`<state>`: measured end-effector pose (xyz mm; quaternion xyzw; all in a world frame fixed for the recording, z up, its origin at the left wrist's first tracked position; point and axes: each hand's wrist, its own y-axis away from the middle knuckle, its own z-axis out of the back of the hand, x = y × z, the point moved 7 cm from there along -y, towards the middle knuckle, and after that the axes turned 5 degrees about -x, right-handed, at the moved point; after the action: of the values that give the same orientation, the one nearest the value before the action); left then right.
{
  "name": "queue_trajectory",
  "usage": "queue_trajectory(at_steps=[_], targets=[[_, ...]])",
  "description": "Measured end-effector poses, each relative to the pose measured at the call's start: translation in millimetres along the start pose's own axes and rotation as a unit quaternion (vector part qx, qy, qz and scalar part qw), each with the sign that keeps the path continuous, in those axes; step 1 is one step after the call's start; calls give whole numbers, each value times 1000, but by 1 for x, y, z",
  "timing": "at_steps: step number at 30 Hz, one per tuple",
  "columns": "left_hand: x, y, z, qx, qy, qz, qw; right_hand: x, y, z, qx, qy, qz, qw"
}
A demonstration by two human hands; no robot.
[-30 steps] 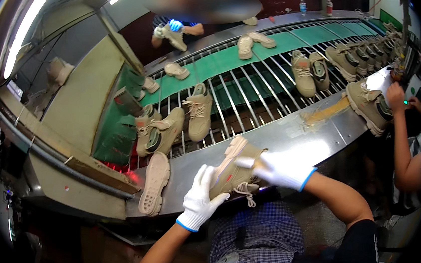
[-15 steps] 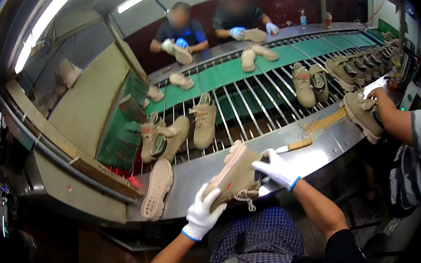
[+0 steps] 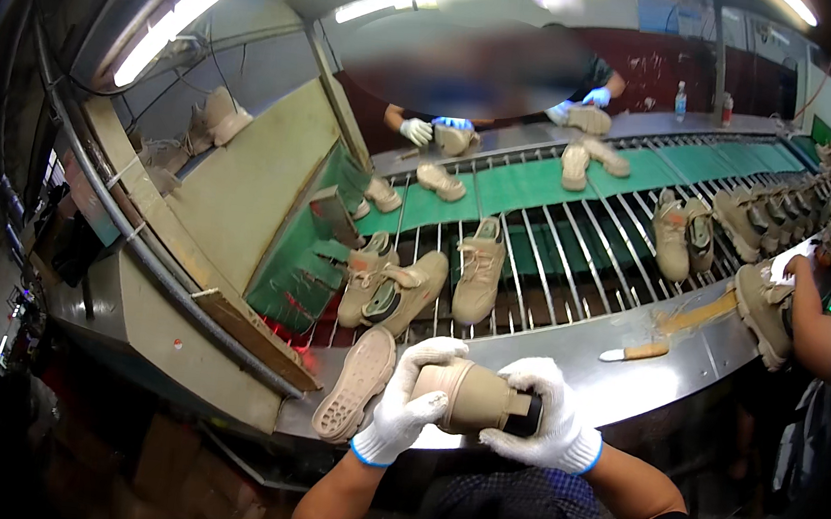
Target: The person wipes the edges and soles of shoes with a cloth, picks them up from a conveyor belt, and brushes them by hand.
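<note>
Between my gloved hands, above the metal ledge, is a beige shoe (image 3: 475, 397) with a dark collar, turned on its side. My left hand (image 3: 411, 402) wraps its fingers and thumb around the sole end, hiding most of the sole. My right hand (image 3: 550, 418) grips the other end at the dark collar opening. Left of my left hand lies a loose pinkish-beige sole (image 3: 357, 385), its holed side up. To the right, on the ledge, rests a wooden-handled tool (image 3: 637, 352) with a pale flat end.
Beyond the metal ledge (image 3: 612, 390) runs a rack of rods (image 3: 533, 270) bearing beige shoes (image 3: 478, 275). A green conveyor belt (image 3: 511, 184) carries several soles. Co-workers' gloved hands (image 3: 415, 131) work across it. At right, a person's arm (image 3: 813, 319) reaches to another shoe (image 3: 762, 315).
The shoe has been turned so its heel faces me and its laces no longer show. My left hand has shifted onto the sole end. The view has swung left.
</note>
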<state>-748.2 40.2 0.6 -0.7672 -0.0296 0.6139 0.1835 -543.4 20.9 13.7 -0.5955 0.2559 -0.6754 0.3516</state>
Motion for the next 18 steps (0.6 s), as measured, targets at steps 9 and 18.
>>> queue_trajectory(at_steps=[9, 18], targets=[[-18, 99, 41, -87, -123, 231, 961, 49, 36, -81, 177, -17, 152, 972], [148, 197, 51, -225, 377, 468, 767, 12, 89, -67, 149, 5, 27, 989]])
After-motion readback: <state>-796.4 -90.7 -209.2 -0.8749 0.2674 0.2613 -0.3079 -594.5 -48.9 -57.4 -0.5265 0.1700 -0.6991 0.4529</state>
